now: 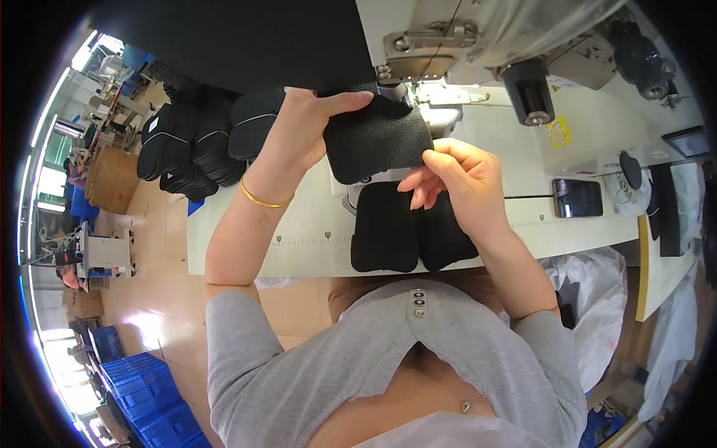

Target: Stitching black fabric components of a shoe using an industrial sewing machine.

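A black, round-cornered fabric piece (pixel 377 145) lies under the sewing machine head (pixel 429 52), its far edge by the lit needle area. My left hand (pixel 310 123) grips its far left side, thumb on top; the other fingers are mostly hidden. At the near right corner, my right hand (pixel 470 179) pinches the edge between thumb and index finger, with the remaining fingers loosely curled below. Two more black pieces, a left one (pixel 385 228) and a right one (pixel 446 235), rest side by side at the table's front edge, the right one partly behind my right hand.
Tied stacks of black pieces (pixel 164 142) stand on the left of the white table (pixel 299 250). A dark phone (pixel 577 198) lies to the right. A black cylinder (pixel 528 93) hangs off the machine. Blue crates (pixel 146 388) stand on the floor at lower left.
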`<state>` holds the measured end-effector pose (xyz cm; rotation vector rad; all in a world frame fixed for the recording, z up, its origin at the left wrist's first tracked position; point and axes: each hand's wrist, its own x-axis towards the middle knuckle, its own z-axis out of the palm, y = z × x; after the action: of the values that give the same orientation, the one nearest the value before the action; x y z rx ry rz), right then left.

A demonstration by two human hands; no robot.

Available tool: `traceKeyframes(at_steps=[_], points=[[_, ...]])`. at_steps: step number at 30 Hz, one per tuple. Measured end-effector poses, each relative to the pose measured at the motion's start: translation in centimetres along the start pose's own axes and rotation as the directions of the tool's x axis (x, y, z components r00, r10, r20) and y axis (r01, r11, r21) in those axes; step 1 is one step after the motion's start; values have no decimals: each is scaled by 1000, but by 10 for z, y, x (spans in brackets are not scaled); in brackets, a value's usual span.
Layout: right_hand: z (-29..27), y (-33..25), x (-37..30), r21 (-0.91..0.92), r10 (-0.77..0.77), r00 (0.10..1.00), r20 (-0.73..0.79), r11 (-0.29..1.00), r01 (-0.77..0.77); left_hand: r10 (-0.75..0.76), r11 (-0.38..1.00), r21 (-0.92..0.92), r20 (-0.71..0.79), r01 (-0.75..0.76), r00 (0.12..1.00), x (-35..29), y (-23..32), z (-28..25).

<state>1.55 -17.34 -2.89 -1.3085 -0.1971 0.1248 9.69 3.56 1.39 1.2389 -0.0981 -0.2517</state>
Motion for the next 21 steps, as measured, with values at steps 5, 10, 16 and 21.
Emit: traceKeyframes(at_steps=[5, 10, 16, 21], points=[[2, -1, 6, 39, -10, 1000, -18, 999, 11, 38, 995, 93, -4, -37, 999, 9, 8, 1], [5, 1, 6, 95, 4, 1000, -14, 995, -2, 46, 990, 129, 13, -47, 999, 17, 11, -5], [7, 2, 7, 108, -14, 1000, -13, 994, 15, 10, 986, 166, -60, 0, 998, 17, 14, 3], [11, 2, 4, 121, -17, 1000, -17, 992, 19, -23, 998, 52, 61, 20, 998, 18, 15, -7]])
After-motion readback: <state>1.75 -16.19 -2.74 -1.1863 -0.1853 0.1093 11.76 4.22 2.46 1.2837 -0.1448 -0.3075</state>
